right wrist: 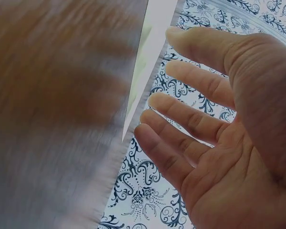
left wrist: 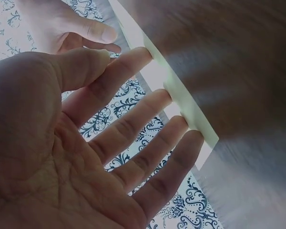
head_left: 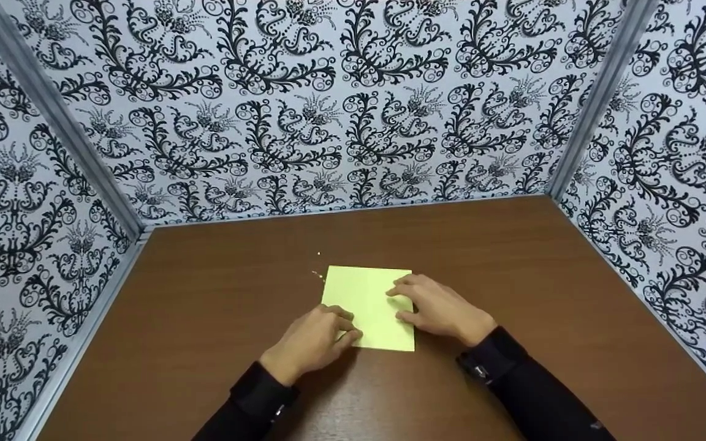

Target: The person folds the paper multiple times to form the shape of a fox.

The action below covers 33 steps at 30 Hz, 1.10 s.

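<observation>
A square yellow sheet of paper (head_left: 372,294) lies flat on the brown table. My left hand (head_left: 316,339) covers its lower left corner, fingertips down on it. In the left wrist view, the slightly bent fingers (left wrist: 126,126) rest their tips on the paper (left wrist: 178,99), spread apart. My right hand (head_left: 444,308) is at the right edge, thumb and fingers reaching over the sheet. From the right wrist, its fingers (right wrist: 195,121) look loosely extended, pinching nothing, beside the paper (right wrist: 158,28).
Tiny pale specks (head_left: 318,275) dot the brown table (head_left: 230,275) just left of the sheet. Patterned black-and-white panels (head_left: 353,110) in grey metal frames (head_left: 598,98) close off the back and both sides.
</observation>
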### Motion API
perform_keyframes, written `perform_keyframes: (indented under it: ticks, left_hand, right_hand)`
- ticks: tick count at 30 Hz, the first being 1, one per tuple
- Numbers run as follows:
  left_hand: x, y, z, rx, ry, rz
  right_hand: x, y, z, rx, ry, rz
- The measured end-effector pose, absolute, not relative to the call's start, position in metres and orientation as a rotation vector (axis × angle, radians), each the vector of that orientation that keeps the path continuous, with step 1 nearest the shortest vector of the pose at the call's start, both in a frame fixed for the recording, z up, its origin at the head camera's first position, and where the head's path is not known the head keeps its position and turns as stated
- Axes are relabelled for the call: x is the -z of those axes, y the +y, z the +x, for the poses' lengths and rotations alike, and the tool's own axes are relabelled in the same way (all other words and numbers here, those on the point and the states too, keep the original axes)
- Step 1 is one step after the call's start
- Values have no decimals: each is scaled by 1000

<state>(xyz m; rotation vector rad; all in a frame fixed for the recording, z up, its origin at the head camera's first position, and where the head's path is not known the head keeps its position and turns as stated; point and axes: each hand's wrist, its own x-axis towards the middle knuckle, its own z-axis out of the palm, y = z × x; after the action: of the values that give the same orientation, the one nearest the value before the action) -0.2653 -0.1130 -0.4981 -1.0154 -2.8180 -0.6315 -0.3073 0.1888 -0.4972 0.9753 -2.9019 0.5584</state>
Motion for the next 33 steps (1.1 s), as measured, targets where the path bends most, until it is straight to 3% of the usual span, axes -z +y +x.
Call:
perform_keyframes:
  ticks: [33]
  left_hand:
    - [495,-118,-262,577,-2829,-1002]
  right_hand:
    - [503,186,-302,-538,-2922,1003]
